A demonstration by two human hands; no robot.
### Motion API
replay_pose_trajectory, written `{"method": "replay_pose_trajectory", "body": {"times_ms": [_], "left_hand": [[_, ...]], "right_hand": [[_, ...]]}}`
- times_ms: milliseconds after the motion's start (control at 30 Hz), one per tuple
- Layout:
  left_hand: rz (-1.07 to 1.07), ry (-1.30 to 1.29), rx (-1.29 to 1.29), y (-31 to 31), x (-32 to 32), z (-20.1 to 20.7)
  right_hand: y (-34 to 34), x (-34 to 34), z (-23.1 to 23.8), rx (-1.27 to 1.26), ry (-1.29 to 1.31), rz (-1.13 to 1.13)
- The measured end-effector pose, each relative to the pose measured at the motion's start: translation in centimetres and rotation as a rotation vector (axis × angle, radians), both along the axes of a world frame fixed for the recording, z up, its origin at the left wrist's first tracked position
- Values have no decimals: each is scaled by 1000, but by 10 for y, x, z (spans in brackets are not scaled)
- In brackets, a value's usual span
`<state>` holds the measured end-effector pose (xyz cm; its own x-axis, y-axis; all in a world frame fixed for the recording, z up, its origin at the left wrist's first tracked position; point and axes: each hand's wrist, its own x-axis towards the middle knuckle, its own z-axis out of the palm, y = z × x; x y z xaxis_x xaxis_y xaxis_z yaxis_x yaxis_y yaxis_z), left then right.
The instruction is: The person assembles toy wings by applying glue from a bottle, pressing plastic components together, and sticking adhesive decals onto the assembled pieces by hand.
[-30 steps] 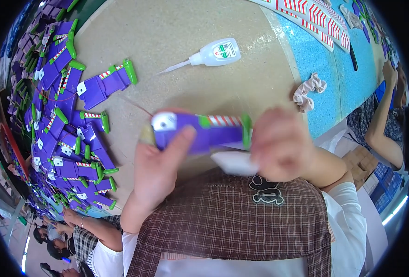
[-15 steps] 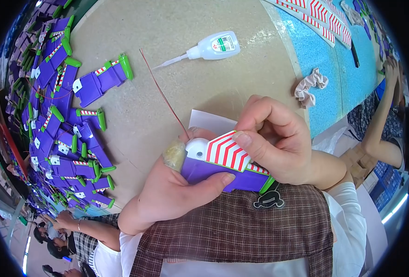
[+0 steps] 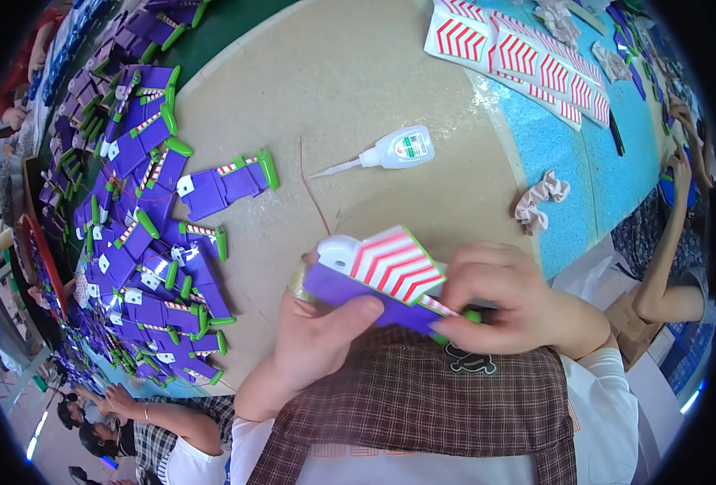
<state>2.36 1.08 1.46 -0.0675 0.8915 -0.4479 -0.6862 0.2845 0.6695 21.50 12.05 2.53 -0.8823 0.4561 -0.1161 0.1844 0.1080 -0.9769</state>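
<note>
A purple plastic part (image 3: 319, 284) with a white rounded end and a green tip is held low in front of my apron. My left hand (image 3: 309, 335) grips its white end, thumb on the purple side; yellowish wrapping (image 3: 297, 279) covers one finger. A red-and-white chevron sticker (image 3: 398, 263) lies on the part's upper side, its far edge reaching past the purple body. Slightly blurred, my right hand (image 3: 507, 299) has its fingers closed round the green-tipped end. From the white end a thin reddish wire (image 3: 309, 190) runs up and away.
A translucent squeeze bottle (image 3: 410, 149) with a long nozzle lies on the table beyond my hands. Many similar purple parts (image 3: 204, 192) are heaped at the left. Chevron sticker sheets (image 3: 528, 61), a beige scrunchie (image 3: 540, 202) and a black pen (image 3: 617, 133) lie right. Co-workers sit both sides.
My right hand has let go of the sticker's edge and moved down to the part's green end. The part is tilted more. The whole view has shifted, with table things lower in the picture.
</note>
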Motion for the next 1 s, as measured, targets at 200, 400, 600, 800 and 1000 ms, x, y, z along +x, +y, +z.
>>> {"method": "replay_pose_trajectory", "body": {"times_ms": [200, 400, 600, 800, 1000], "left_hand": [[173, 478, 33, 7, 25, -8], [30, 472, 216, -4, 11, -8], [79, 857, -128, 144, -39, 8], [-139, 745, 138, 373, -77, -8], [-81, 2414, 250, 468, -127, -38]], "right_hand": [[-7, -26, -15, 19, 183, -314], [1, -35, -26, 224, 78, -401], [-2, -24, -45, 633, -56, -65], [1, -25, -63, 523, 135, 157], [7, -25, -64, 468, 166, 211]]}}
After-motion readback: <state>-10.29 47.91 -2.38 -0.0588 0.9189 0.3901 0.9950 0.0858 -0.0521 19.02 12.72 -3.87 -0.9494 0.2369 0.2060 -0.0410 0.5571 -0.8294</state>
